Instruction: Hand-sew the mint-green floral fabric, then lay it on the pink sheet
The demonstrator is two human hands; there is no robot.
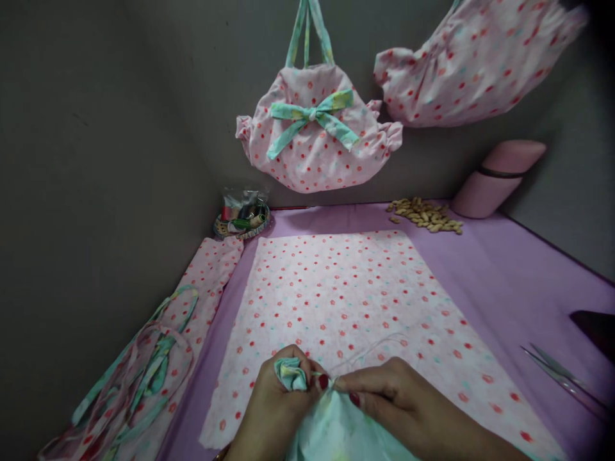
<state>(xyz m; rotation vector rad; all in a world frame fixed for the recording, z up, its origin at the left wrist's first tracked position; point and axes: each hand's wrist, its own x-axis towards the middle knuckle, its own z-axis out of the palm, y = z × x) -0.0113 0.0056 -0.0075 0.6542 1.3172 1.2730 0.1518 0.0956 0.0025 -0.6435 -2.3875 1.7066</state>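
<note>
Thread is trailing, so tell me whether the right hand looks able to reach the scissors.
Probably yes: only flat dotted fabric and purple cloth lie between the right hand and the scissors, though its fingers seem busy at the mint cloth.

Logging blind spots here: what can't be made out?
All in the head view:
What the right hand pinches: hidden by its fingers.
Mint fabric, lower part: cut off by the bottom edge.
Handles of the scissors: lost in the dark corner.
Dark object, far right: cut off by the edge.
</note>
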